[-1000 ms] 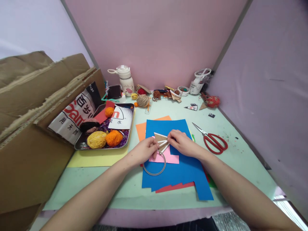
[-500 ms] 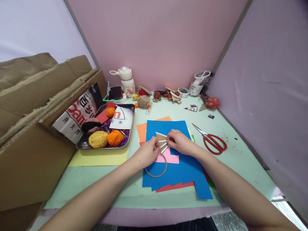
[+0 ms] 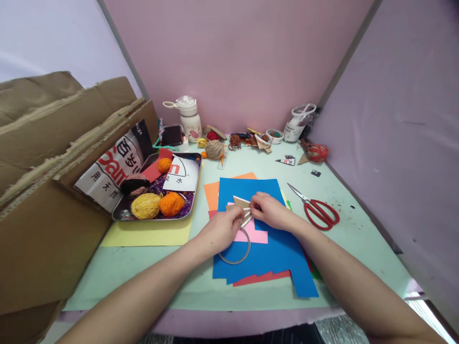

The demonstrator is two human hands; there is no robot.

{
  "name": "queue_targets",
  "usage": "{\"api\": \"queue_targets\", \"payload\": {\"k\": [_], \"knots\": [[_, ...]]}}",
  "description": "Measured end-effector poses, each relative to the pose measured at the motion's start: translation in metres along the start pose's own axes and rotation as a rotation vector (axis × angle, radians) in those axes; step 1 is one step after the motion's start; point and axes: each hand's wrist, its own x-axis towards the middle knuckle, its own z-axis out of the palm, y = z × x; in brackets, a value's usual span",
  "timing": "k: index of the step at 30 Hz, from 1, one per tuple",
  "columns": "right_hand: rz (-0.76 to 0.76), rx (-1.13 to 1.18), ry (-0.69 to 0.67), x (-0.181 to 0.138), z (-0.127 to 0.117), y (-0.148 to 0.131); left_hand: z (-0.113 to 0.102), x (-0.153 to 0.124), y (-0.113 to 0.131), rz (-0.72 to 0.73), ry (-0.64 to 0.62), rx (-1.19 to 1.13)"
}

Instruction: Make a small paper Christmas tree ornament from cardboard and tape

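My left hand (image 3: 225,230) is closed in a pinch over a small brown cardboard piece (image 3: 242,203) with narrow white strips across it. A thin roll of tape (image 3: 249,248) hangs from under its fingers, and a white strip runs from there toward my right hand. My right hand (image 3: 269,210) has its fingertips pinched at the right edge of the cardboard. The fingertips partly hide what they grip. Beneath lie a pink paper piece (image 3: 258,236) and a large blue sheet (image 3: 272,258) with a stepped lower edge.
Red-handled scissors (image 3: 320,214) lie to the right. On the left, a metal tray (image 3: 195,191) holds yarn balls and paper, beside stacked cardboard (image 3: 43,239). Along the back are a white bottle (image 3: 191,122), a beige yarn ball (image 3: 214,150) and a clear cup (image 3: 296,129).
My left hand has moved slightly right over the cardboard, its fingertips nearer my right hand. The tape roll has shifted a little right. My right hand stays at the cardboard's edge.
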Motion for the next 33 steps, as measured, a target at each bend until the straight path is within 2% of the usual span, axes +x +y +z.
{"api": "queue_targets", "payload": {"k": [33], "knots": [[-0.013,-0.029,0.019,0.0023,-0.0005,0.0021,0.0056,-0.0039,-0.0016,0.031,0.071,0.021]]}}
